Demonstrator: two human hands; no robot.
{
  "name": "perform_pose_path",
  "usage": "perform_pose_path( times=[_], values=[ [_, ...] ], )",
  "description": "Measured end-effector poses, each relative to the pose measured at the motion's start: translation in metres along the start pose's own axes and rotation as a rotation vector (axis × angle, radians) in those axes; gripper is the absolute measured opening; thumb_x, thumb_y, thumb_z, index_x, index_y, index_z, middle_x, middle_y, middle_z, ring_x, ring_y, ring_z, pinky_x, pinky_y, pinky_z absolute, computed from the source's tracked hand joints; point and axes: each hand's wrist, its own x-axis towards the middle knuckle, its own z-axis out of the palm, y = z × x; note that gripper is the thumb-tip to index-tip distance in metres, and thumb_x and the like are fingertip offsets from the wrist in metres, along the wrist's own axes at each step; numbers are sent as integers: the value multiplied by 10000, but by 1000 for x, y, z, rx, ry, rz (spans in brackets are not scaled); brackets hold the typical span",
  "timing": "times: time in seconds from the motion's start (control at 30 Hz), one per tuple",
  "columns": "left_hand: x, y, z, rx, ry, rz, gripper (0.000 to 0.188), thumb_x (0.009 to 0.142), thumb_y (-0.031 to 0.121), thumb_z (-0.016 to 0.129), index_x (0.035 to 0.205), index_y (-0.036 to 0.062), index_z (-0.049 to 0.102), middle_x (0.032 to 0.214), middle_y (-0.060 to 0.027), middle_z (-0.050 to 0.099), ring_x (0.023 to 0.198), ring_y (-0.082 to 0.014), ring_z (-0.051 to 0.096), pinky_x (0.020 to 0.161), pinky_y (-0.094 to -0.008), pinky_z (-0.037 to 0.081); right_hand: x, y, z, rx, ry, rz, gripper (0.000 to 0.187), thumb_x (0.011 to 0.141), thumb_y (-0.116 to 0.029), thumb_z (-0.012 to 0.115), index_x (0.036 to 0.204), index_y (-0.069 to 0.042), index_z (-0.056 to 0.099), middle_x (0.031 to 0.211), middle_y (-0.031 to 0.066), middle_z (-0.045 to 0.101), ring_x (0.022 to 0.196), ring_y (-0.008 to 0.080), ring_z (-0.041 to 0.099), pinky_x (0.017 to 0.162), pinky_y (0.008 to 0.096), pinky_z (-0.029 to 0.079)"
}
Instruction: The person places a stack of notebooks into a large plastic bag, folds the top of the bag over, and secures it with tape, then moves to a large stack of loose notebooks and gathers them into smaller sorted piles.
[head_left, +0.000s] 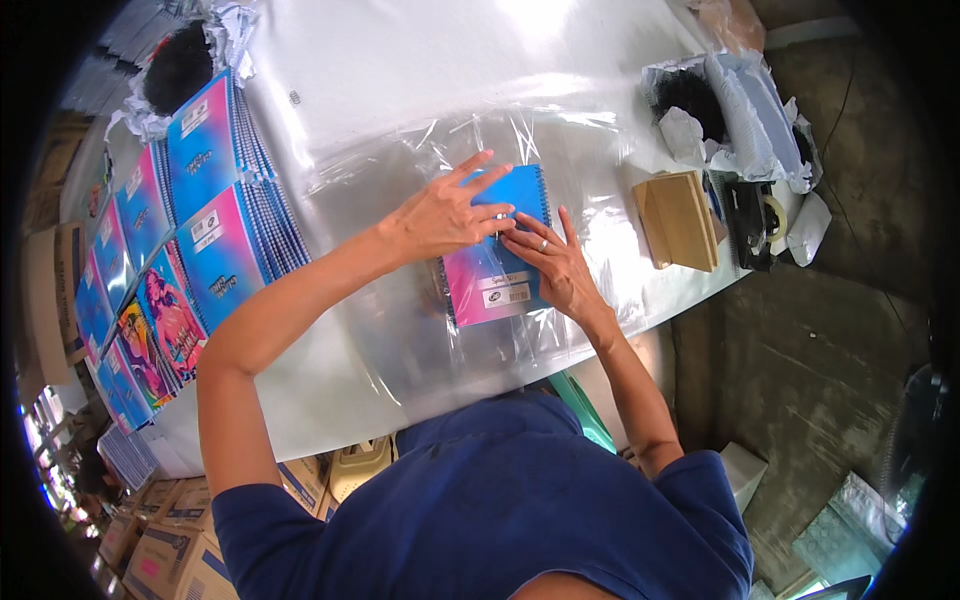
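Note:
A blue and pink spiral notebook [515, 285] lies before me on a sheet of clear plastic film [400, 330], its coil toward the right edge at the top. My left hand [440, 215] reaches over the upper part of the cover with its fingers spread. From the lower right, my right hand [562, 270] rests on the cover, fingers stretched out and some apart. The fingertips of both hands come close together near the middle of the notebook, partly hiding it. Whether they touch a fold of film there is hard to make out.
Stacks of spiral notebooks [215, 250] in blue and pink stand at the left. To the right are a brown cardboard piece [675, 220], a black tape dispenser [752, 225] and a paper-lined box [755, 120]. Cardboard cartons [170, 550] sit at lower left.

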Motion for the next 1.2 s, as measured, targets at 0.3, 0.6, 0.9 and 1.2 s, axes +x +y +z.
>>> perform_pose_path(
  times=[0.3,0.6,0.9,1.2],
  values=[
    [0,1,21,-70,27,-35,331,772,247,640,1100,263,687,1174,107,638,1274,-253,467,1142,-499,266,6,0,-10,-4,-139,11,616,692,165,497,1215,-134,626,1281,-29,566,1337,192,387,1167,546,98],
    [-1,4,31,-127,154,-249,629,621,241,748,1223,351,603,1347,77,524,1342,-267,383,1130,-526,252,2,2,-6,-86,-112,-11,586,703,93,536,1227,-154,617,1364,-66,499,1351,164,359,1165,538,118],
    [62,7,8,-172,-353,-532,1021,470,167,856,1385,335,435,1529,22,275,1437,-288,154,1129,-585,180,-17,7,15,-131,-3,-133,511,725,12,587,1207,-152,626,1431,-42,441,1368,148,333,1153,543,133],
    [90,34,-2,-16,-446,-621,1252,472,116,881,1493,327,188,1568,3,148,1441,-295,130,1132,-557,199,-223,196,-197,377,370,596,167,814,-169,702,916,-40,726,891,56,714,821,177,662,791,313,498]
  ],
)
